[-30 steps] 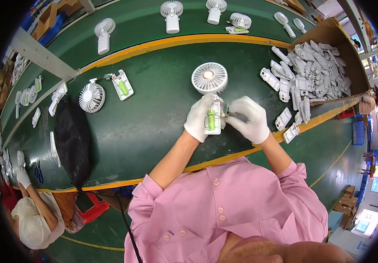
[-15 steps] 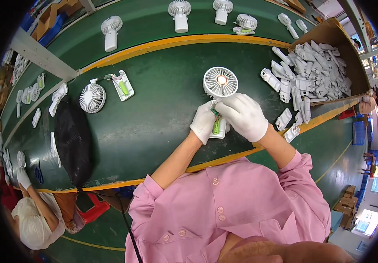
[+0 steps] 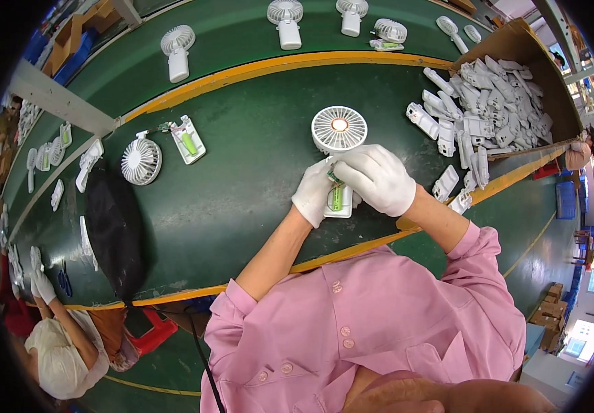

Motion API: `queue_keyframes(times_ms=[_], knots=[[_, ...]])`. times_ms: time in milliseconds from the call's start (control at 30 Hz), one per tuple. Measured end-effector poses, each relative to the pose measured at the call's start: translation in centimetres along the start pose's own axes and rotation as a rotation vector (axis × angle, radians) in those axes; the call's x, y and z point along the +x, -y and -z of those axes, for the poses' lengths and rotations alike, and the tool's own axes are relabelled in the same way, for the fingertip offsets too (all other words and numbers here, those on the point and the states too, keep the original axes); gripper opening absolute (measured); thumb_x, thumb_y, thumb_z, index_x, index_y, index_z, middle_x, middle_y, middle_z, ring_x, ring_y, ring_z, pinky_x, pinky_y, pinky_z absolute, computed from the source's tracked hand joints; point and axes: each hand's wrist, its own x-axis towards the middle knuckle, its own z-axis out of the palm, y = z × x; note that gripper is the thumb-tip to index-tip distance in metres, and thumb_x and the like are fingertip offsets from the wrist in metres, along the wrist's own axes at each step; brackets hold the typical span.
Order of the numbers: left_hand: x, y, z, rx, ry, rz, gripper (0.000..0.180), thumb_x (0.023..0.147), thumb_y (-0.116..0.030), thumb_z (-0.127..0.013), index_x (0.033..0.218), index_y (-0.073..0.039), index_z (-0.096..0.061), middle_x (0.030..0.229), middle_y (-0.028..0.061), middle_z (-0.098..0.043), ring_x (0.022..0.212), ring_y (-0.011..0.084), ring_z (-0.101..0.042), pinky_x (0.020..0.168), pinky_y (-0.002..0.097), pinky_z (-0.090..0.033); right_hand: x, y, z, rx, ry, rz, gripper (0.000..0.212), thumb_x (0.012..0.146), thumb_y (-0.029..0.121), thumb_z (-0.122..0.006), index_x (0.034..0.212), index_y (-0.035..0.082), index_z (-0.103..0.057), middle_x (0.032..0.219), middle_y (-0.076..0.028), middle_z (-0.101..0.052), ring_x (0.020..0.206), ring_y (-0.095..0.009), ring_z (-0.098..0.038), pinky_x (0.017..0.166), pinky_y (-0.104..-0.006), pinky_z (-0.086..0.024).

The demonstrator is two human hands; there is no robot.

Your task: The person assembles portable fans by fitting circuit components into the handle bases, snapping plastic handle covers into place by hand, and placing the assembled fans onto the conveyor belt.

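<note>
A white handheld fan (image 3: 339, 129) with an orange-toned centre lies on the green bench in front of me, its grille facing up. Below its head are a small green circuit board (image 3: 333, 176) and a white half-housing (image 3: 340, 213) with a green battery (image 3: 337, 198) in it. My left hand (image 3: 315, 193), in a white glove, closes on the fan's neck beside the board. From the other side my gloved right hand (image 3: 378, 180) bends over the board, thumb and fingers pinched at it. The fingers partly hide the board and the neck.
To the left lies another opened fan (image 3: 141, 162), wired to a housing with a battery (image 3: 189, 142). A black bag (image 3: 114, 230) stands nearer. At right, a cardboard box (image 3: 564, 113) spills white housings (image 3: 479, 127). Fans (image 3: 288, 31) stand along the far belt. A co-worker (image 3: 63, 347) sits at lower left.
The view has shifted slightly. My hands stay at the board and neck with little movement. The co-worker's hands at lower left have moved a little.
</note>
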Motion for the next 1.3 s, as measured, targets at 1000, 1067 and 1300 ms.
queue_keyframes(times_ms=[1000,1067,1300], knots=[[0.0,-0.9,-2.4,0.04,-0.282,0.052,0.052,0.093,-0.048,-0.044,0.087,0.001,-0.058,0.068,0.0127,-0.061,0.049,0.0212,-0.061,0.044,0.0314,-0.052,-1.1,-1.3,-0.9,0.274,0.022,-0.402,0.023,0.075,0.003,-0.065,0.098,0.005,-0.066,0.078,-0.009,-0.059,0.074,-0.027,-0.057,0.065,-0.0361,-0.047],[0.0,-0.9,-2.4,0.047,-0.28,0.048,0.051,0.093,-0.047,-0.043,0.087,0.002,-0.058,0.068,0.0128,-0.061,0.049,0.0211,-0.061,0.043,0.0313,-0.052,-1.2,-1.2,-1.1,0.242,0.018,-0.396,0.022,0.075,0.003,-0.065,0.097,0.005,-0.066,0.078,-0.008,-0.059,0.073,-0.027,-0.057,0.065,-0.0362,-0.047],[0.1,-0.9,-2.3,0.084,-0.281,0.039,0.051,0.094,-0.046,-0.042,0.088,0.002,-0.057,0.067,0.0122,-0.06,0.048,0.0207,-0.061,0.043,0.031,-0.051,-1.4,-0.7,-1.2,0.023,0.05,-0.28,0.033,0.072,0.008,-0.062,0.104,0.01,-0.063,0.081,-0.003,-0.056,0.077,-0.023,-0.055,0.069,-0.0333,-0.046]])
